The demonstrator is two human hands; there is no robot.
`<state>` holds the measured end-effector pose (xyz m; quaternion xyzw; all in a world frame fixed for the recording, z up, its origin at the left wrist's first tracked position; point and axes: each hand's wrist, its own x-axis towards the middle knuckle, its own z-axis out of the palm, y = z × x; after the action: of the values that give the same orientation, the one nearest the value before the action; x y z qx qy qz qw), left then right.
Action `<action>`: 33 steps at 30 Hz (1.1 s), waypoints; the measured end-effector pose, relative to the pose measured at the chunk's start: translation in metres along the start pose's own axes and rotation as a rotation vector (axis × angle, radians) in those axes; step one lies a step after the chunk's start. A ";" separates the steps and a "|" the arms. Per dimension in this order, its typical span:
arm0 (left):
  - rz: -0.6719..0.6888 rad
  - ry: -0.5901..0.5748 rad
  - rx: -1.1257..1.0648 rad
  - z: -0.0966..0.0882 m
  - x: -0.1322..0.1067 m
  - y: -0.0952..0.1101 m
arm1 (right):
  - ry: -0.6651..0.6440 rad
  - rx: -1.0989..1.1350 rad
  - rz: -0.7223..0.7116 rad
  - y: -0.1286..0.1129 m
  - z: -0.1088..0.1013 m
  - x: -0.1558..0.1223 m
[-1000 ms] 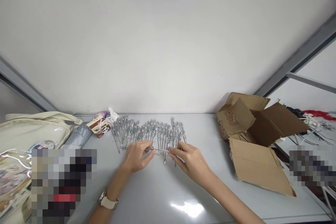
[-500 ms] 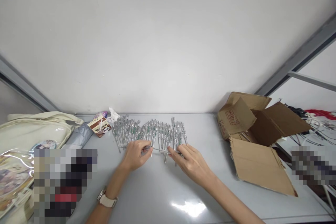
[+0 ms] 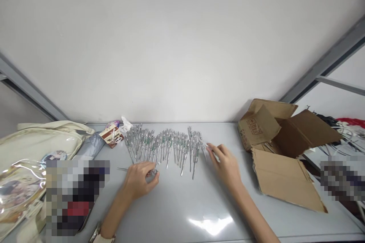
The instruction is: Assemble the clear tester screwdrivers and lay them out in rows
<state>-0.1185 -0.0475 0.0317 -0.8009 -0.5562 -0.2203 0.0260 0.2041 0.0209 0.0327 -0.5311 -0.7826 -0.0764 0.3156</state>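
The hands have now parted below the row of clear tester screwdrivers [image 3: 162, 148] on the grey surface [image 3: 171, 212]. At the row's seven o'clock, the left hand [image 3: 139, 180] grips one tester [image 3: 152, 173] in closed fingers; at four o'clock, the right hand [image 3: 226, 165] curls loosely, its hold unclear.

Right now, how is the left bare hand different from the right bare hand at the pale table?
The left hand curls around a slim clear-handled tester, while the right hand has its fingertips at a thin pale tool by the end of the row. The left wrist wears a cream-strapped watch, but the right wrist shows none. Both hands are bare and reach over the pale grey table.
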 end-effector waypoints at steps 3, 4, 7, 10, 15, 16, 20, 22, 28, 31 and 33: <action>0.011 0.006 0.022 0.000 -0.007 -0.001 | 0.010 -0.108 0.157 0.032 0.017 -0.001; -0.001 0.010 0.026 0.000 -0.009 -0.001 | 0.000 -0.144 0.177 0.041 0.023 -0.003; -0.065 0.029 0.025 0.003 -0.012 -0.001 | -0.030 -0.206 0.194 0.054 0.037 -0.010; -0.081 0.058 -0.016 0.008 -0.010 -0.003 | 0.012 -0.183 0.200 0.057 0.044 -0.015; -0.050 0.048 -0.038 0.019 -0.006 -0.010 | 0.055 -0.149 0.216 0.055 0.048 -0.017; -0.056 0.044 -0.032 0.020 -0.005 -0.011 | 0.055 -0.156 0.218 0.055 0.048 -0.018; -0.057 0.036 -0.033 0.021 -0.006 -0.012 | 0.040 -0.210 0.242 0.053 0.048 -0.019; -0.042 0.024 -0.060 0.019 -0.008 -0.010 | 0.048 -0.235 0.261 0.050 0.045 -0.017; -0.026 -0.011 -0.149 0.013 -0.012 -0.005 | 0.147 -0.057 0.136 0.012 0.022 -0.010; -0.035 0.009 -0.139 0.010 -0.011 -0.004 | 0.013 0.241 -0.067 -0.031 0.016 -0.015; -0.031 0.009 -0.114 0.008 -0.011 -0.005 | -0.154 0.404 -0.183 -0.063 0.016 -0.020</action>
<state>-0.1233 -0.0535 0.0195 -0.7913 -0.5551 -0.2556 -0.0206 0.1463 -0.0139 0.0221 -0.3880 -0.8487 0.0942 0.3469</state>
